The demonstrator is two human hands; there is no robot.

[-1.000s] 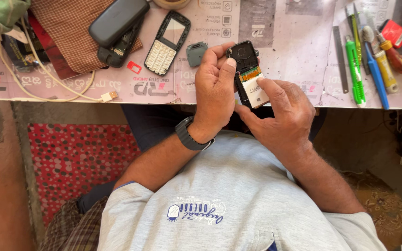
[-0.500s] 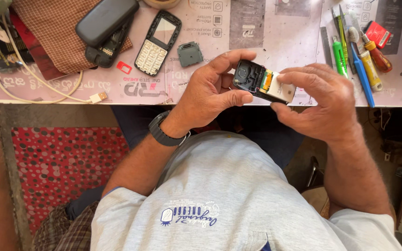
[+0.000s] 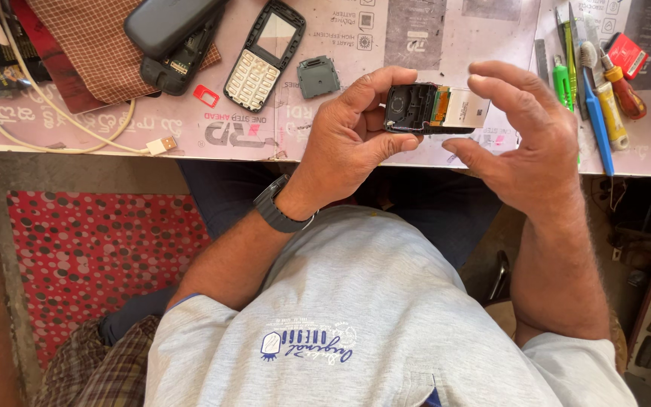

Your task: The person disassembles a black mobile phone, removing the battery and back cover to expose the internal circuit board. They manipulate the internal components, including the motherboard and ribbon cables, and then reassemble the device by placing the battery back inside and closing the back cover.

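Head view: left hand fingers pinch opened black phone body, metal-shielded; right hand fingers spread, empty.

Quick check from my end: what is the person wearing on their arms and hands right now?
Both hands are bare: no gloves, no rings visible. The left hand has a black wristwatch with a dark band on the wrist. The right hand and its wrist carry nothing. Both forearms are uncovered; short light grey sleeves of a T-shirt end near the elbows.
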